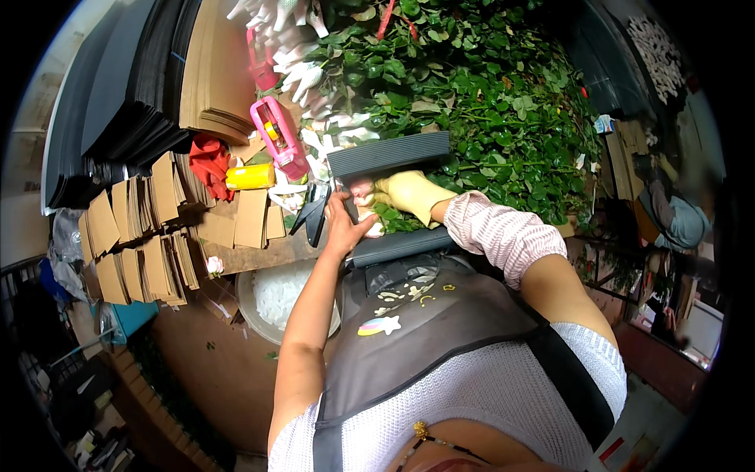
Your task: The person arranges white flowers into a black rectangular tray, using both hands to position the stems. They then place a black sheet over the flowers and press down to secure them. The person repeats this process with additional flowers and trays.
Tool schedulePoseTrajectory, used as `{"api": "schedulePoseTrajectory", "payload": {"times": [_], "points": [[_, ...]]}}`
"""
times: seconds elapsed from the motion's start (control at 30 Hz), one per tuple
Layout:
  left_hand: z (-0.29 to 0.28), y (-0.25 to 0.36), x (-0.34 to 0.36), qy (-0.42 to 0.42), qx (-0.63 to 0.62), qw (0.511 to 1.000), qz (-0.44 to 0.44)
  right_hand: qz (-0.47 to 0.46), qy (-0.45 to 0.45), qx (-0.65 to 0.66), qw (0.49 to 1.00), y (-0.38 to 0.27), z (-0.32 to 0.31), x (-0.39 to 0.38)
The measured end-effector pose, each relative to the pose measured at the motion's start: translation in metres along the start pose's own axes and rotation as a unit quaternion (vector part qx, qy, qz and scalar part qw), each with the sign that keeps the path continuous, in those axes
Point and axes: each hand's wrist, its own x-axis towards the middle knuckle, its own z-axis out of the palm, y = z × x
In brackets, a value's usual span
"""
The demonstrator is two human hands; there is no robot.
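Note:
Pale pink roses [362, 189] lie in a trough lined with dark ribbed padding, with a far wall [389, 153] and a near wall [399, 246]. My left hand [343, 226] is bare and at the trough's left end. Its fingers point away from me and its thumb is spread toward a rose head. My right hand [405, 195] wears a yellow glove and reaches in from the right, its fingers closed around the roses just below their heads. Green leaves [391, 218] show under the glove. The glove hides most of the stems.
A large heap of leafy rose stems [487, 102] covers the table's far side. Left stand a pink tape dispenser [279, 138], a yellow roll [250, 177], a red cloth [210, 167], cardboard pieces [130, 208] and white-netted blooms [303, 75]. A round tub [250, 318] of white pieces sits below.

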Motion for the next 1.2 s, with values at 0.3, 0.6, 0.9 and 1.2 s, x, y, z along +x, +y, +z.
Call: {"api": "schedulePoseTrajectory", "payload": {"times": [0.3,0.6,0.9,1.2], "points": [[0.004,-0.002,-0.003,0.001,0.013,1.0,-0.015,-0.057,0.038,-0.031,0.997,0.007,0.023,-0.003],[0.021,-0.004,0.009,0.113,0.02,0.993,-0.04,-0.026,-0.02,-0.054,0.998,-0.033,-0.034,-0.021],[0.019,-0.004,0.006,0.113,0.009,0.993,-0.02,0.011,0.105,0.099,0.99,0.014,0.019,0.003],[0.012,-0.006,0.032,0.042,0.02,0.996,-0.082,-0.037,0.017,-0.053,0.998,0.01,0.016,0.016]]}}
